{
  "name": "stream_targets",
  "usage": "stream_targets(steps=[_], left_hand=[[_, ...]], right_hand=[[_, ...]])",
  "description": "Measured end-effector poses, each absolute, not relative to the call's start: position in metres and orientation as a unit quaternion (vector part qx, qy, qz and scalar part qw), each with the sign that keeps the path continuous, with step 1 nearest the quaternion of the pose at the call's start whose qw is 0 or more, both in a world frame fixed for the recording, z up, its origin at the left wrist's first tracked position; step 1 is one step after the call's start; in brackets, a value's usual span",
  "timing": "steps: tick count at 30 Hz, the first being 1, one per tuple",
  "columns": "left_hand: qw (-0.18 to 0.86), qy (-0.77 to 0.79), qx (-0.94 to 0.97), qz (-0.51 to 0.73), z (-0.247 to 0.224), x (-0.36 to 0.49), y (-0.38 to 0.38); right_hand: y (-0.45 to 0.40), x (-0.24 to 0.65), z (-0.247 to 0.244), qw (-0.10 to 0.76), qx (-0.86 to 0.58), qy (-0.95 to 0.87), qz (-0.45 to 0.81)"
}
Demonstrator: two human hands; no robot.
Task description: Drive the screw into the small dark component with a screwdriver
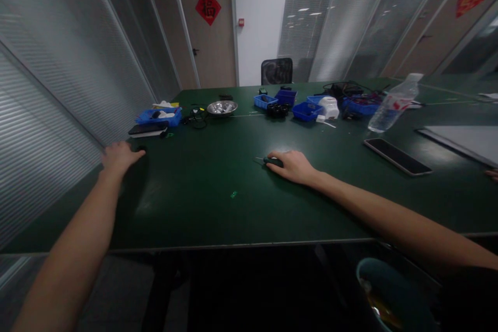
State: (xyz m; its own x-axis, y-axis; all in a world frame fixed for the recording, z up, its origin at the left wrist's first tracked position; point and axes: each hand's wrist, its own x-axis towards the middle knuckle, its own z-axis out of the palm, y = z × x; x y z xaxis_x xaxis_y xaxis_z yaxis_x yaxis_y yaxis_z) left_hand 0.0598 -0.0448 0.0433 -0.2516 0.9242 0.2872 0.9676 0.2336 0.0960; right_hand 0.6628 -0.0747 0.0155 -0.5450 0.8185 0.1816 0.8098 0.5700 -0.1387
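My right hand (293, 165) rests on the green table with its fingers closed around the dark handle of a screwdriver (274, 162). The thin metal shaft points left. Far to the left, my left hand (118, 157) is stretched out over the table, thumb apart from the fingers. Just beyond its thumb lies a small dark object (141, 148), too dim to name; whether the thumb touches it, I cannot tell. Between my hands and closer to me, a small green piece (234, 194) like a tiny circuit board lies flat.
Blue trays (307, 112) and a metal bowl (222, 109) stand at the back, near a blue tray (175, 117) and dark notebook (148, 129). A phone (397, 156) and tilted-looking plastic bottle (392, 106) are right. Another person's hand (492, 174) shows at the right edge. A bucket (389, 290) stands below.
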Motion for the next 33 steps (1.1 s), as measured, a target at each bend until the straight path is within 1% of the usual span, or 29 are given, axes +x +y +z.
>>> stream_targets(steps=[2,3,5,7,9,11,13,15,18,25,29,33], left_hand=[[0.143,-0.790,-0.582,-0.134,0.048,0.081,-0.044],[0.158,-0.771,-0.600,-0.145,0.050,0.096,-0.044],[0.147,-0.699,-0.675,-0.187,0.053,0.133,-0.045],[0.080,-0.622,-0.746,-0.225,0.053,0.179,-0.052],[0.004,-0.534,-0.814,-0.228,0.052,0.229,-0.066],[-0.094,-0.412,-0.887,-0.184,0.052,0.276,-0.087],[-0.203,-0.303,-0.922,-0.132,0.053,0.312,-0.109],[-0.263,-0.248,-0.927,-0.097,0.055,0.330,-0.124],[-0.285,-0.242,-0.923,-0.091,0.056,0.331,-0.129],[-0.285,-0.240,-0.924,-0.082,0.050,0.314,-0.114],[-0.280,-0.238,-0.924,-0.103,0.047,0.319,-0.118],[-0.301,-0.247,-0.912,-0.126,0.044,0.323,-0.121]], right_hand=[[-0.075,0.663,0.015,0.114,-0.462,-0.879,0.017],[-0.075,0.663,0.016,0.115,-0.461,-0.880,0.018],[-0.075,0.663,0.017,0.116,-0.459,-0.880,0.023],[-0.076,0.663,0.018,0.117,-0.459,-0.880,0.031],[-0.077,0.663,0.019,0.118,-0.458,-0.880,0.038],[-0.078,0.663,0.020,0.117,-0.457,-0.881,0.041],[-0.078,0.662,0.020,0.116,-0.461,-0.879,0.033],[-0.077,0.662,0.019,0.115,-0.468,-0.876,0.021],[-0.076,0.662,0.017,0.115,-0.469,-0.876,0.011],[-0.076,0.662,0.016,0.112,-0.468,-0.877,0.006],[-0.076,0.662,0.017,0.112,-0.467,-0.877,0.008],[-0.076,0.663,0.017,0.113,-0.466,-0.877,0.013]])
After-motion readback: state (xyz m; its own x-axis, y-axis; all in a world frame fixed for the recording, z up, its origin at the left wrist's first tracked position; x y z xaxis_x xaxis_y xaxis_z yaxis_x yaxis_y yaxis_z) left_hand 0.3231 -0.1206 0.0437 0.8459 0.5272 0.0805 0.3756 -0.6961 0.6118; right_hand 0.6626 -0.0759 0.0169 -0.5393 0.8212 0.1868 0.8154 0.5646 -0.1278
